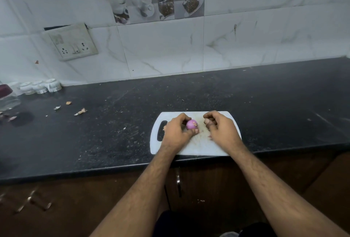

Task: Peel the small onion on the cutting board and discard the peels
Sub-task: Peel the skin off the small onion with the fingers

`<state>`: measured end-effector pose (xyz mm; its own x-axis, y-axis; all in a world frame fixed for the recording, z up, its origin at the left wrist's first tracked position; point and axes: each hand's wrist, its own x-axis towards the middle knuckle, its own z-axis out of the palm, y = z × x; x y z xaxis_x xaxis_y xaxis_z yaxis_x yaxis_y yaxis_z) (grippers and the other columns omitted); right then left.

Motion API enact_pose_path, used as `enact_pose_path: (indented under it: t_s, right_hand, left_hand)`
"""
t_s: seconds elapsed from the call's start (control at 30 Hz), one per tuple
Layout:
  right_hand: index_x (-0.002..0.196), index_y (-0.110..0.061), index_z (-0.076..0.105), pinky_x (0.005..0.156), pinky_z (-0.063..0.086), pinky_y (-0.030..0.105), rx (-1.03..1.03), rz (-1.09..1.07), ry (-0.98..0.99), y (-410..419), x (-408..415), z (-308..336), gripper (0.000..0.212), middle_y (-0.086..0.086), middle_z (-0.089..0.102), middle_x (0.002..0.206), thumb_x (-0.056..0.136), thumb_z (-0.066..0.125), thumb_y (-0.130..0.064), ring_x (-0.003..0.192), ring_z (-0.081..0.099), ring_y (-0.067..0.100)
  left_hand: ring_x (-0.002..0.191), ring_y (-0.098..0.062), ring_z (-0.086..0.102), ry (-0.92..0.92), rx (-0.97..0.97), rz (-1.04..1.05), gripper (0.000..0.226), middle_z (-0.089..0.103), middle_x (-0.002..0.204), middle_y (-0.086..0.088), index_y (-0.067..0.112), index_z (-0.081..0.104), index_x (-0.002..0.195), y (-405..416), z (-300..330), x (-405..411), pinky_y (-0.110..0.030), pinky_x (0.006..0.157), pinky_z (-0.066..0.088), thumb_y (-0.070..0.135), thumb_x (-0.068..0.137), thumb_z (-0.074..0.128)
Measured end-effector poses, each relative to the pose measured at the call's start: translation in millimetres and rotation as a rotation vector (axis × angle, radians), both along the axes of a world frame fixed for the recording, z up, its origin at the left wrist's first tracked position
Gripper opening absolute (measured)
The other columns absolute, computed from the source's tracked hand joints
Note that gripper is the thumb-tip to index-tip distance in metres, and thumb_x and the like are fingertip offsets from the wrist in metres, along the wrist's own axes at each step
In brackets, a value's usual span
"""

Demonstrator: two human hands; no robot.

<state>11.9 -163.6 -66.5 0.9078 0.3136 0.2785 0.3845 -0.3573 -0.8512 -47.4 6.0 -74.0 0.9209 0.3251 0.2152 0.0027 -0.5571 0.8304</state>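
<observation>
A small purple onion (pixel 191 124) sits over the white cutting board (pixel 197 145), which lies at the front edge of the black counter. My left hand (pixel 177 132) grips the onion from the left, thumb under it and fingers curled over its top. My right hand (pixel 220 128) hovers just to the right of the onion, a small gap apart, with its fingers curled in. Whether a bit of peel is pinched in the right fingers is too small to tell. Tiny peel flecks lie on the board between the hands.
Loose peel scraps (pixel 80 112) lie on the black counter (pixel 113 132) to the left. White cups (pixel 40 86) and a glass jar (pixel 7 98) stand at the far left by the tiled wall. A cabinet handle (pixel 178 181) sits below the counter edge.
</observation>
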Motion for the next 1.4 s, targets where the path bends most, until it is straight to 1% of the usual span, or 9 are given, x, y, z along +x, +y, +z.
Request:
enact_pose_path:
  t_s: [0.2, 0.5, 0.73, 0.83, 0.93, 1.07, 1.17, 1.27, 1.4]
  right_hand:
    - [0.095, -0.019, 0.065, 0.073, 0.048, 0.02, -0.162, 0.129, -0.233, 6, -3, 0, 0.008, -0.008, 0.064, 0.091, 0.093, 0.072, -0.017, 0.081, 0.06, 0.004]
    - [0.087, -0.02, 0.06, 0.072, 0.048, 0.026, -0.257, 0.13, -0.257, 6, -6, 2, 0.015, -0.009, 0.066, 0.089, 0.096, 0.061, -0.008, 0.083, 0.061, 0.012]
    - [0.089, -0.024, 0.053, 0.074, 0.052, 0.037, -0.403, 0.163, -0.301, 8, -9, 4, 0.018, -0.009, 0.061, 0.09, 0.096, 0.051, -0.007, 0.084, 0.059, 0.017]
    - [0.087, -0.024, 0.051, 0.068, 0.052, 0.035, -0.311, 0.161, -0.291, 5, -8, 4, 0.023, -0.009, 0.058, 0.083, 0.096, 0.048, -0.003, 0.076, 0.057, 0.015]
    - [0.093, -0.021, 0.055, 0.056, 0.06, 0.03, -0.111, 0.048, -0.164, 1, -5, 5, 0.023, -0.006, 0.058, 0.082, 0.102, 0.043, -0.003, 0.068, 0.056, 0.012]
    - [0.094, -0.017, 0.059, 0.067, 0.048, 0.027, -0.227, 0.1, -0.196, 10, -6, 5, 0.015, -0.005, 0.063, 0.088, 0.102, 0.057, -0.029, 0.08, 0.059, 0.011]
    - [0.091, -0.015, 0.054, 0.066, 0.043, 0.033, -0.261, 0.11, -0.147, 12, -4, 4, 0.014, -0.004, 0.063, 0.082, 0.102, 0.056, -0.023, 0.077, 0.058, 0.012]
    - [0.089, -0.016, 0.052, 0.067, 0.04, 0.028, -0.264, 0.074, -0.121, 8, 1, -1, 0.014, -0.008, 0.062, 0.08, 0.103, 0.053, -0.013, 0.073, 0.057, 0.006]
    - [0.095, -0.01, 0.062, 0.057, 0.053, 0.014, -0.005, -0.081, -0.041, 3, 2, 1, 0.019, 0.002, 0.063, 0.093, 0.106, 0.047, -0.011, 0.078, 0.06, 0.014]
  left_hand:
    - [0.083, -0.008, 0.065, -0.016, 0.026, -0.018, 0.036, 0.078, 0.097, 0.0, 0.012, 0.071, 0.101, -2, 4, -5, -0.014, 0.073, 0.049, 0.026, 0.077, 0.094]
    - [0.079, -0.009, 0.065, -0.016, 0.058, -0.004, 0.04, 0.077, 0.09, 0.003, 0.015, 0.067, 0.09, -5, 4, -8, -0.012, 0.069, 0.047, 0.033, 0.071, 0.097]
    - [0.082, -0.015, 0.068, -0.013, 0.068, 0.017, 0.038, 0.078, 0.088, 0.001, 0.014, 0.067, 0.088, -8, 7, -9, -0.022, 0.078, 0.054, 0.032, 0.072, 0.096]
    - [0.087, -0.017, 0.071, -0.002, 0.085, 0.037, 0.039, 0.077, 0.087, 0.004, 0.017, 0.068, 0.089, -9, 7, -9, -0.045, 0.09, 0.056, 0.038, 0.071, 0.095]
    - [0.091, -0.017, 0.069, 0.001, 0.111, 0.035, 0.04, 0.075, 0.088, 0.011, 0.026, 0.067, 0.089, -9, 7, -8, -0.052, 0.094, 0.053, 0.047, 0.067, 0.093]
    - [0.094, -0.019, 0.064, -0.023, 0.15, -0.011, 0.036, 0.07, 0.086, 0.012, 0.028, 0.06, 0.083, -9, 6, -7, -0.057, 0.096, 0.049, 0.048, 0.069, 0.086]
    - [0.096, -0.018, 0.062, -0.015, 0.161, -0.027, 0.036, 0.071, 0.089, 0.009, 0.026, 0.06, 0.085, -9, 6, -7, -0.053, 0.098, 0.045, 0.044, 0.072, 0.088]
    - [0.096, -0.017, 0.064, -0.016, 0.149, -0.016, 0.035, 0.073, 0.093, 0.01, 0.031, 0.057, 0.085, -8, 6, -7, -0.05, 0.097, 0.045, 0.04, 0.074, 0.09]
    - [0.096, -0.009, 0.067, -0.06, 0.021, 0.07, 0.027, 0.072, 0.096, 0.013, 0.027, 0.061, 0.102, -1, 3, -7, -0.04, 0.093, 0.053, 0.029, 0.086, 0.083]
